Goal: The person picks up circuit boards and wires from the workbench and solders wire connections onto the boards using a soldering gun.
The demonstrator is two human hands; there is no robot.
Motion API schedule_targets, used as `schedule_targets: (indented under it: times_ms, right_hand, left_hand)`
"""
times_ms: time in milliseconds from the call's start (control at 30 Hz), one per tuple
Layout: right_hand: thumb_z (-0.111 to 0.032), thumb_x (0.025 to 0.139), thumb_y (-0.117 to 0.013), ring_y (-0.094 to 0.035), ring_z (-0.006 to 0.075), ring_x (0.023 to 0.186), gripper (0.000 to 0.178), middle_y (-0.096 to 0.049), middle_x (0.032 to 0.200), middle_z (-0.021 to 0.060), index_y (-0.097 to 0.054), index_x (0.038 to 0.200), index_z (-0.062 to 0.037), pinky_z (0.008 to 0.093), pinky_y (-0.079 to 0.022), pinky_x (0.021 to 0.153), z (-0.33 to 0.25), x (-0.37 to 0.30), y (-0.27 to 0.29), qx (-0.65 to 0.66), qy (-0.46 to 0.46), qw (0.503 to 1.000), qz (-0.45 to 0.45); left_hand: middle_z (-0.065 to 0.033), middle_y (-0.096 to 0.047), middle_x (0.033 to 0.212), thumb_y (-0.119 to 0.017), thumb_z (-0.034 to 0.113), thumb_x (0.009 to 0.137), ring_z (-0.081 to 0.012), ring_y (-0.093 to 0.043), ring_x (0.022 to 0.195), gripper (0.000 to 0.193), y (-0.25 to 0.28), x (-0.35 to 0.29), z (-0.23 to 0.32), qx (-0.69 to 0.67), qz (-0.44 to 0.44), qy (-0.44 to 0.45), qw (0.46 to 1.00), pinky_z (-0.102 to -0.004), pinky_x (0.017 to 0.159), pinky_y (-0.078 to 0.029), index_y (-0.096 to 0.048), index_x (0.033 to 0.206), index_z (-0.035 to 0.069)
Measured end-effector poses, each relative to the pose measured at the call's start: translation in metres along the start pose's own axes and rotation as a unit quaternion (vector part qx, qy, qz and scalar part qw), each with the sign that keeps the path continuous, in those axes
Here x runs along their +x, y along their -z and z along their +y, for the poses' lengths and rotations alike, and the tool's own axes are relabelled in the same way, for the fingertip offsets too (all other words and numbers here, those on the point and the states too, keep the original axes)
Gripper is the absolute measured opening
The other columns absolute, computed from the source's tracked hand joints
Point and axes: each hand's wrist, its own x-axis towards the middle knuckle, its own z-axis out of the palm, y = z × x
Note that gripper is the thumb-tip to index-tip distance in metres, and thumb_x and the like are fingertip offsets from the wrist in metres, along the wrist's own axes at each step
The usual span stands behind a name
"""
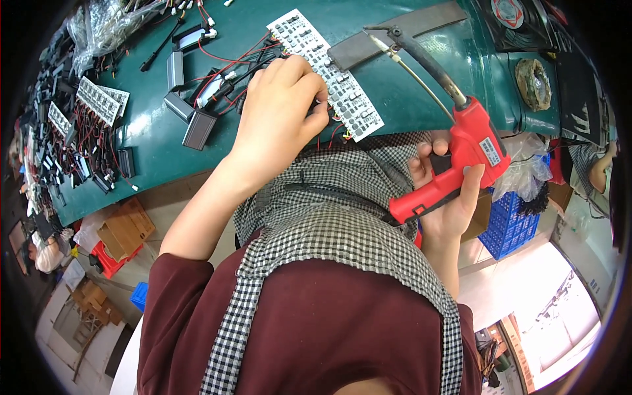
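My left hand (280, 108) is closed at the left edge of a long white circuit board (359, 108), its thumb and fingers pinched together. What they hold is hidden; thin wires (336, 131) come out beside them. The board carries rows of small dark components and lies slantwise on the green bench. My right hand (451, 214) grips a red soldering gun (474, 141) near the bench's front edge. Its dark curved arm and thin metal tube reach up and left, so that the tip appears above a flat grey bar (421, 29) touching the board.
Small black modules (199, 128) with red and black wires lie left of my left hand. Farther left are a heap of wired parts (85, 158) and small boards (99, 100). A solder coil (533, 84) sits at the right. A blue crate (510, 227) stands below the bench.
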Motion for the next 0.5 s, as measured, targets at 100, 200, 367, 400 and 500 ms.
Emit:
schedule_targets:
  times_ms: [100, 200, 367, 400, 500]
  right_hand:
    - [-0.045, 0.093, -0.044, -0.053, 0.0273, 0.103, 0.058, -0.054, 0.107, 0.0140, -0.038, 0.127, 0.0026, 0.0413, -0.047, 0.086, -0.002, -0.003, -0.001, -0.031, -0.003, 1.000, 0.002]
    - [-0.047, 0.091, -0.047, -0.053, 0.0270, 0.102, 0.062, -0.055, 0.106, 0.0138, -0.038, 0.126, 0.0028, 0.0404, -0.046, 0.085, -0.006, -0.009, -0.001, -0.111, -0.006, 0.994, 0.013]
    - [-0.052, 0.085, -0.056, -0.056, 0.0256, 0.096, 0.070, -0.056, 0.103, 0.0143, -0.040, 0.123, 0.0045, 0.0369, -0.047, 0.079, -0.013, -0.019, -0.002, -0.237, -0.015, 0.971, 0.026]
    - [-0.056, 0.080, -0.060, -0.060, 0.0223, 0.084, 0.074, -0.058, 0.098, 0.0136, -0.044, 0.117, 0.0057, 0.0331, -0.048, 0.071, -0.016, -0.021, -0.003, -0.268, -0.027, 0.962, 0.052]
    - [-0.060, 0.076, -0.063, -0.060, 0.0189, 0.074, 0.076, -0.059, 0.094, 0.0126, -0.049, 0.111, 0.0059, 0.0302, -0.047, 0.064, -0.027, -0.034, -0.008, -0.336, -0.075, 0.937, 0.055]
  left_hand:
    - [-0.0087, -0.051, 0.085, -0.065, 0.007, 0.073, -0.0253, -0.052, 0.082, 0.013, -0.002, -0.003, 0.002, 0.047, 0.018, -0.002, 0.999, -0.0338, 0.076, -0.041, -0.057, 0.082, 0.002]
    - [-0.0075, -0.052, 0.085, -0.065, 0.007, 0.072, -0.0252, -0.052, 0.082, 0.013, -0.006, -0.009, -0.006, -0.006, 0.036, 0.014, 0.999, -0.0346, 0.076, -0.041, -0.058, 0.083, 0.004]
    - [-0.0053, -0.053, 0.081, -0.066, 0.004, 0.070, -0.0241, -0.054, 0.078, 0.013, -0.010, -0.010, -0.007, -0.061, 0.074, 0.004, 0.995, -0.0345, 0.075, -0.040, -0.059, 0.081, 0.005]
    - [-0.0053, -0.053, 0.081, -0.066, 0.004, 0.070, -0.0241, -0.054, 0.078, 0.013, -0.011, -0.010, -0.005, -0.062, 0.074, 0.007, 0.995, -0.0345, 0.075, -0.040, -0.059, 0.081, 0.005]
    - [-0.0054, -0.053, 0.079, -0.066, 0.003, 0.068, -0.0236, -0.054, 0.076, 0.013, -0.014, -0.011, -0.002, -0.047, 0.092, 0.035, 0.994, -0.0339, 0.073, -0.040, -0.058, 0.078, 0.005]
